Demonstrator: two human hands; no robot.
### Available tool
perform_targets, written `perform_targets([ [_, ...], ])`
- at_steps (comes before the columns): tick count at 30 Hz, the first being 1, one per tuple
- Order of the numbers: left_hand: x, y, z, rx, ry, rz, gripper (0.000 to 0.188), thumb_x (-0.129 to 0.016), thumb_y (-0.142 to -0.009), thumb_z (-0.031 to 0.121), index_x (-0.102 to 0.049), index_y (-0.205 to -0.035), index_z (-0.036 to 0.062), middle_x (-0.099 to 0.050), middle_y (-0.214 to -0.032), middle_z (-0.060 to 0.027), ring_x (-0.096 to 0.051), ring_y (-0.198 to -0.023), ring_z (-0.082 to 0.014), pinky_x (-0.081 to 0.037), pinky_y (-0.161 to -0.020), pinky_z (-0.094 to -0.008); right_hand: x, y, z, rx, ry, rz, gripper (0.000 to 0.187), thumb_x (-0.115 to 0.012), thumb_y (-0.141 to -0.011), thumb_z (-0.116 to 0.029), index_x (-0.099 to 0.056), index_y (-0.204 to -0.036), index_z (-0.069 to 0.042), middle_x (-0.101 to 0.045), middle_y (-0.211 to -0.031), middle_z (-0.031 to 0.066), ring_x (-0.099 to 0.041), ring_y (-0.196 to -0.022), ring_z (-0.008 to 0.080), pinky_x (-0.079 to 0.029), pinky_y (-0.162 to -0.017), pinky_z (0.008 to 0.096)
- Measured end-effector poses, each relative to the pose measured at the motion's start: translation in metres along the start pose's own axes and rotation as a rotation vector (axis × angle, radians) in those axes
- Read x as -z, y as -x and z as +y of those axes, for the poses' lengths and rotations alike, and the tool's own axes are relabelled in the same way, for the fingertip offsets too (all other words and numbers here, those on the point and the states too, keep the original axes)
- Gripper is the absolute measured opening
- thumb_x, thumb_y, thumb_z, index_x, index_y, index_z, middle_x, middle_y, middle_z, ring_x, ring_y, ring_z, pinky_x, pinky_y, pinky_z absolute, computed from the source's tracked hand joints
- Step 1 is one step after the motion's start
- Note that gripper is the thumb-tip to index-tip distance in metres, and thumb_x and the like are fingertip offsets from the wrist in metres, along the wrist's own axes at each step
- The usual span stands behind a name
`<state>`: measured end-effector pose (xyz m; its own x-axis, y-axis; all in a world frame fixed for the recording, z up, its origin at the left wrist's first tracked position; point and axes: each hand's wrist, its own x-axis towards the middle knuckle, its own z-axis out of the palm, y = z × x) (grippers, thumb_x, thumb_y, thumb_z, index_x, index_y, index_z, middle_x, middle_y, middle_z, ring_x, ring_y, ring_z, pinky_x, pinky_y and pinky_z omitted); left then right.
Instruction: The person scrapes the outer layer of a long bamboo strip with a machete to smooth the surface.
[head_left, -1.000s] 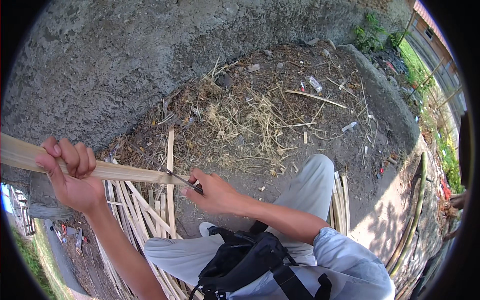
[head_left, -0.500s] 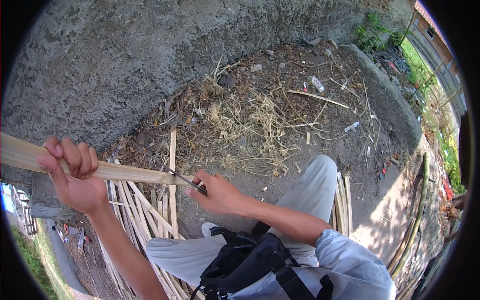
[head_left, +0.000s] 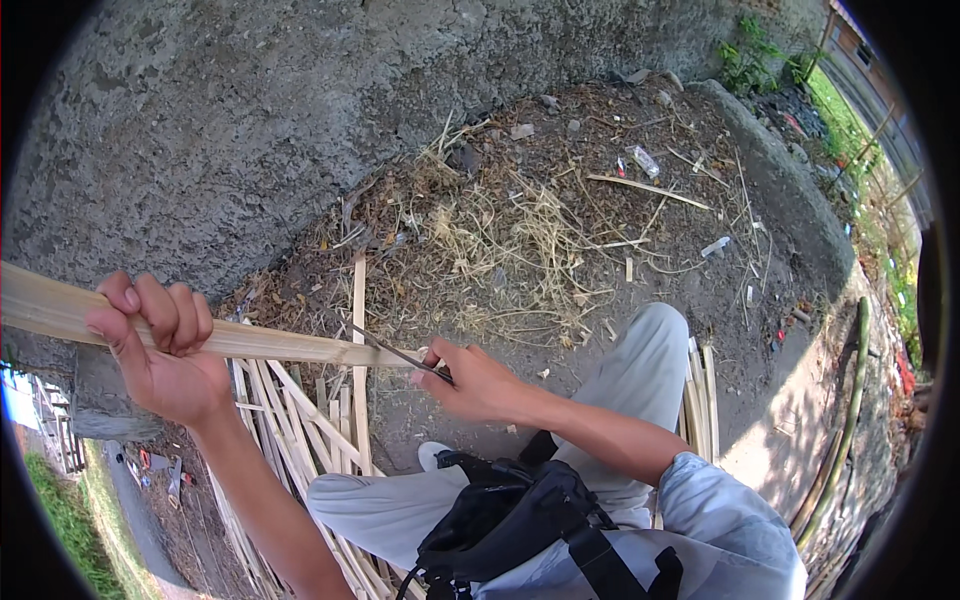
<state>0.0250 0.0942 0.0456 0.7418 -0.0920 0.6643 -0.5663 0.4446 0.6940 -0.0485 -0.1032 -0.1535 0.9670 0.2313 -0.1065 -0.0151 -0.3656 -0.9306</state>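
My left hand [head_left: 170, 345] is closed round a long, pale bamboo strip [head_left: 290, 345] that runs from the left rim toward the middle of the view. In my right hand [head_left: 475, 382] is a knife [head_left: 398, 355] with a thin dark blade, its handle mostly covered by the fingers. The blade lies across the strip close to its right end. A small pale bit, perhaps a shaving, shows by the right fingertips. Below the left wrist, a bundle of split bamboo strips [head_left: 290, 415] lies on the ground beside my bent leg.
A rough grey wall [head_left: 250, 120] rises ahead. Tangled shavings [head_left: 510, 245] cover the dirt in front of me. More strips [head_left: 703, 400] lie beyond my right knee [head_left: 650, 335]. A greenish pole [head_left: 850, 400] lies at the right. A black bag [head_left: 510, 520] sits at my lap.
My right hand and the knife have slid a little rightward along the strip, toward its end. My left hand keeps its grip. The whole view has shifted slightly.
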Motion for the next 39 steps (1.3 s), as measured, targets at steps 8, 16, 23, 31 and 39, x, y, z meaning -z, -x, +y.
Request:
perform_targets([
  [8,0.002,0.000,0.004,0.004,-0.060,0.000,0.033,-0.046,-0.097,0.042,-0.038,-0.089,0.0104,-0.022,-0.060,0.0040,-0.017,-0.049,-0.0056,-0.014,-0.045,-0.0224,-0.006,0.002,-0.011,-0.001,-0.078,0.007,0.031,-0.046,-0.097,-0.029,-0.052,-0.093,0.001,-0.052,-0.054,0.0125,-0.051,-0.046,0.0249,-0.038,-0.049,0.0423],
  [16,-0.018,0.001,0.003,0.008,-0.134,0.063,0.040,-0.039,-0.097,0.050,-0.040,-0.087,0.0118,-0.022,-0.055,0.0034,-0.015,-0.045,-0.0072,-0.014,-0.042,-0.0242,-0.025,0.000,-0.010,0.024,-0.146,0.039,0.034,-0.036,-0.100,-0.029,-0.047,-0.092,0.002,-0.053,-0.059,0.0230,-0.053,-0.057,0.0453,-0.037,-0.059,0.0552],
  [23,-0.023,0.008,0.002,0.039,-0.047,-0.068,0.039,-0.043,-0.096,0.049,-0.041,-0.086,0.0116,-0.024,-0.056,0.0037,-0.016,-0.046,-0.0068,-0.015,-0.043,-0.0237,-0.022,0.005,0.042,-0.210,-0.045,-0.064,0.033,-0.032,-0.100,-0.031,-0.047,-0.101,-0.001,-0.055,-0.067,0.0264,-0.057,-0.068,0.0471,-0.041,-0.065,0.0549],
  [31,-0.018,0.007,0.004,0.057,-0.054,-0.125,0.038,-0.049,-0.093,0.048,-0.042,-0.084,0.0113,-0.024,-0.057,0.0036,-0.017,-0.047,-0.0064,-0.015,-0.045,-0.0234,-0.061,-0.005,0.087,-0.231,-0.068,0.098,0.034,-0.031,-0.100,-0.031,-0.048,-0.097,-0.001,-0.054,-0.065,0.0221,-0.058,-0.062,0.0420,-0.044,-0.063,0.0504],
  [39,-0.011,0.020,0.016,-0.004,-0.202,0.045,0.042,-0.045,-0.094,0.053,-0.041,-0.084,0.0118,-0.024,-0.056,0.0039,-0.017,-0.046,-0.0063,-0.015,-0.043,-0.0234,-0.101,0.002,0.119,-0.107,0.085,0.204,0.033,-0.035,-0.099,-0.028,-0.048,-0.099,0.001,-0.058,-0.070,0.0297,-0.058,-0.067,0.0497,-0.043,-0.063,0.0571],
])
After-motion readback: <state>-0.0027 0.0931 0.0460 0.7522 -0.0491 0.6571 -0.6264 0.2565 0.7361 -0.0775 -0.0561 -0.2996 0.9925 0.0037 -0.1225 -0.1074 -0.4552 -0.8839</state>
